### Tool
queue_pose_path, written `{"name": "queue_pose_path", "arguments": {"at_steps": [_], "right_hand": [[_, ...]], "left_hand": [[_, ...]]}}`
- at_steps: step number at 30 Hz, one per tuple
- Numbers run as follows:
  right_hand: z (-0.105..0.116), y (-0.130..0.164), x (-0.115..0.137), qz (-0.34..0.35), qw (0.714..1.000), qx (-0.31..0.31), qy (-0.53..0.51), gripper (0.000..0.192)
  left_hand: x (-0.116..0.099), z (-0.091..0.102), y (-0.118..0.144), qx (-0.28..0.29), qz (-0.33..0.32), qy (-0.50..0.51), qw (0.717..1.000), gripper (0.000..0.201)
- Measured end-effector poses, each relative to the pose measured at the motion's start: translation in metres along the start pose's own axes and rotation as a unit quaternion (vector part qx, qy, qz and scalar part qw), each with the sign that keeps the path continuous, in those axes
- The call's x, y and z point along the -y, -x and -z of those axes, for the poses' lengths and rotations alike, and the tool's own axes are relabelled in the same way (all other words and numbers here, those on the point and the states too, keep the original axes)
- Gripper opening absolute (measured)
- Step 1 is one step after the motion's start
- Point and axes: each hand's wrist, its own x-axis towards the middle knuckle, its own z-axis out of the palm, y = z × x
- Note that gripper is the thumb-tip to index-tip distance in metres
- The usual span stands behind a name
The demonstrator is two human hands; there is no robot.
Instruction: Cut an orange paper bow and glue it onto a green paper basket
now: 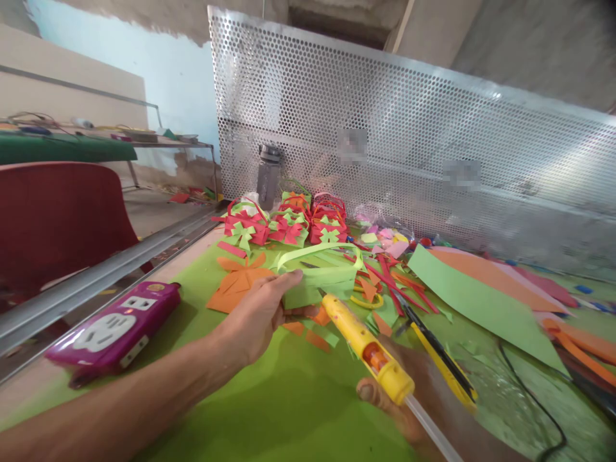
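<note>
My left hand (269,308) pinches a light green paper basket (320,292) by its near left side; a strip handle arches over the basket's top. My right hand (404,391) is wrapped round a yellow hot glue gun (356,333), with a clear glue stick (433,427) poking out of its back end. The gun's nozzle points at the basket's near face, close to it; whether they touch I cannot tell. An orange paper piece (235,289) with petal-like shapes lies left of the basket. Yellow-and-black scissors or a cutter (440,359) rests beyond my right hand.
Several finished red and green paper baskets with bows (289,228) stand at the back, before a grey bottle (268,176) and a perforated metal panel (360,96). A purple power strip (120,327) lies left. Paper sheets (486,308), strips and a black cord (534,398) spread right.
</note>
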Motion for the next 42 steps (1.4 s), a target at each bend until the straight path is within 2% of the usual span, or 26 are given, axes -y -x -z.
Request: {"name": "queue_pose_path", "arguments": {"at_steps": [3, 8, 13, 18, 24, 31, 37, 42], "right_hand": [[0.0016, -0.0004, -0.0028, 0.007, 1.000, 0.018, -0.009, 0.021], [-0.0023, 0.0019, 0.0016, -0.087, 0.993, -0.022, -0.075, 0.022], [-0.0025, 0.0002, 0.0050, -0.049, 0.996, 0.001, -0.070, 0.020], [-0.0033, 0.0013, 0.0045, -0.084, 0.992, -0.037, -0.085, 0.022], [0.0032, 0.0024, -0.0026, -0.005, 0.998, 0.046, -0.043, 0.014], [0.0050, -0.0004, -0.0025, 0.012, 0.998, 0.029, -0.046, 0.010], [0.0053, -0.0021, 0.0015, 0.015, 0.998, 0.032, -0.054, 0.019], [0.0038, 0.0013, -0.0040, 0.023, 0.999, 0.025, -0.042, 0.012]], "left_hand": [[-0.0002, 0.0000, 0.0006, -0.006, 0.000, 0.006, 1.000, 0.017], [-0.0007, 0.0009, 0.0004, 0.006, -0.009, 0.009, 1.000, 0.018], [0.0010, 0.0012, -0.0002, 0.001, -0.003, 0.000, 1.000, 0.018], [0.0017, 0.0014, -0.0009, 0.002, -0.010, 0.001, 1.000, 0.019], [0.0023, 0.0021, -0.0009, 0.004, -0.001, 0.002, 1.000, 0.018], [0.0020, 0.0019, -0.0028, 0.001, -0.009, 0.008, 1.000, 0.017], [0.0030, 0.0018, -0.0013, 0.002, 0.001, 0.003, 1.000, 0.018], [0.0001, 0.0008, 0.0008, -0.005, -0.009, -0.001, 1.000, 0.018]]}}
